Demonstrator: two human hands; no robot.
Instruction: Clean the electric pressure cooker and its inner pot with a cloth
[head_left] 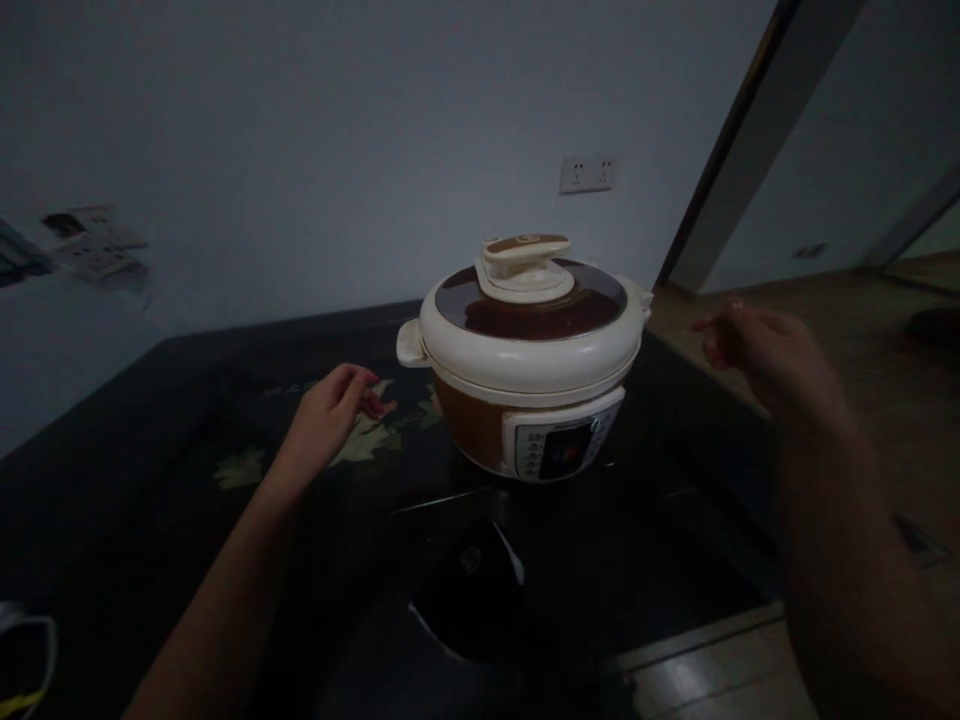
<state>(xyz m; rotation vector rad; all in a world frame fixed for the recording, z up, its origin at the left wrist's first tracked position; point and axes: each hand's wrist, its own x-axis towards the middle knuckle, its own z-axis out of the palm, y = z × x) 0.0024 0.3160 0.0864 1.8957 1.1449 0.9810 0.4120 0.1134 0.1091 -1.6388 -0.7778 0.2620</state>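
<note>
Electric cooker (529, 366), cream and brown, lid on with raised handle (529, 255) and a control panel (562, 442) on its front, standing upright on a dark table (187, 410) with a pale leaf pattern (364, 442), a wall socket (587, 174) above and behind. Left hand (339, 402), loosely half-open, fingers bent, near the cooker's side grip but apart from it; right hand (757, 350), blurred, raised well apart on the other side, fingers curled, whether fully closed cannot be told. Dark cloth item (474, 600), small emblem, lying before the cooker.
</note>
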